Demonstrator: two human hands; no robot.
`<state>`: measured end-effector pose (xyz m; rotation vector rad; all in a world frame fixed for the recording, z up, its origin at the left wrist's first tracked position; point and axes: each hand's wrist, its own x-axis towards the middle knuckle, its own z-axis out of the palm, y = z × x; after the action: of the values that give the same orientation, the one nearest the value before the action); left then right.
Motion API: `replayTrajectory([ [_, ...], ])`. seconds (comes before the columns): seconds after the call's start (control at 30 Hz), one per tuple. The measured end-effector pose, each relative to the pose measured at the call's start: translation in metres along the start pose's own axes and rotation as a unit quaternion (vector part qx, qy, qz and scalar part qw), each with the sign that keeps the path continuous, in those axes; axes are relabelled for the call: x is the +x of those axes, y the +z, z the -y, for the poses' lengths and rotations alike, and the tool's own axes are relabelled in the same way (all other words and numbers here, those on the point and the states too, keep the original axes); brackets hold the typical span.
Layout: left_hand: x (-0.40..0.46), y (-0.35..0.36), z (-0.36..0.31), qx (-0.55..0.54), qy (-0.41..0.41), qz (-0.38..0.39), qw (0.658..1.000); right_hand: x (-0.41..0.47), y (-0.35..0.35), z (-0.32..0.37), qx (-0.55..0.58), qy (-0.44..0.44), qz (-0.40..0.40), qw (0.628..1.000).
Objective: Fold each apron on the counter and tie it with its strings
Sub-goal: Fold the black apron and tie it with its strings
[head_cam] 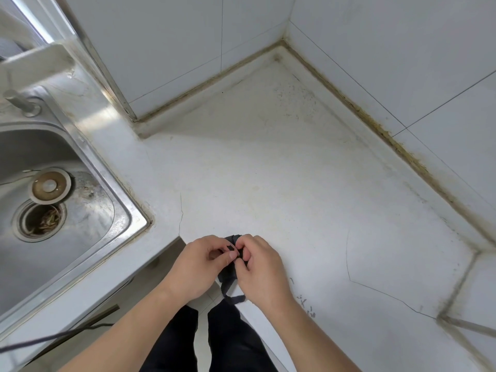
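At the near edge of the counter a person holds a small dark apron, folded down into a tight bundle that is mostly hidden between both hands. The left hand and the right hand are close together, fingertips almost meeting, each pinching a bit of the dark string on top of the bundle. A loose loop of that string hangs down below the hands, just over the counter's edge.

It looks like the tying step, with the knot being made or snugged. To do it well, I would keep the bundle pressed tight so the folds do not spring open, pull both ends evenly, and take up the slack loop below before cinching. How far the knot is formed I cannot tell; the fingers cover it.

To the left is a steel sink with its plug lying beside the open drain, well apart from the work. No other apron shows on the counter.
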<state>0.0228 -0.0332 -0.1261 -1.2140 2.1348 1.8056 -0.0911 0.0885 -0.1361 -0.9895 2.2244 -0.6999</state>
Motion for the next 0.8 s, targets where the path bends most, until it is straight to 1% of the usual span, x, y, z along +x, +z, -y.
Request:
replayTrajectory([
  [0.1,-0.003,0.001,-0.003,-0.021,0.004,-0.003,1.0,-0.005,0.003,-0.002,-0.012,-0.028,0.007,1.0],
  [0.2,-0.007,0.004,-0.005,-0.016,0.004,-0.016,1.0,-0.005,0.007,-0.006,0.011,-0.006,-0.021,1.0],
  [0.27,-0.007,0.005,-0.005,-0.012,0.002,-0.026,1.0,-0.004,0.006,-0.008,0.034,0.012,-0.023,0.999],
  [0.33,-0.007,0.006,-0.003,-0.01,-0.002,-0.035,0.999,-0.003,0.003,-0.008,0.06,0.042,-0.006,0.997],
  [0.4,-0.006,0.006,-0.001,-0.004,-0.005,-0.034,0.999,-0.002,-0.003,-0.008,0.093,0.092,0.023,0.991],
  [0.5,-0.006,0.005,-0.002,0.014,-0.006,-0.031,0.999,0.0,-0.013,-0.008,0.172,0.157,0.059,0.971],
  [0.57,-0.006,0.005,-0.003,0.021,-0.008,-0.032,0.999,0.0,-0.021,-0.006,0.215,0.177,0.076,0.957],
  [0.6,-0.006,0.005,-0.004,0.025,-0.008,-0.033,0.999,0.0,-0.024,-0.005,0.217,0.179,0.081,0.956],
  [0.7,-0.005,0.004,-0.004,0.029,-0.011,-0.04,0.999,0.0,-0.032,-0.008,0.153,0.158,0.079,0.972],
  [0.8,-0.006,0.003,-0.005,0.028,-0.009,-0.041,0.999,0.0,-0.034,-0.011,0.019,0.082,0.091,0.992],
])
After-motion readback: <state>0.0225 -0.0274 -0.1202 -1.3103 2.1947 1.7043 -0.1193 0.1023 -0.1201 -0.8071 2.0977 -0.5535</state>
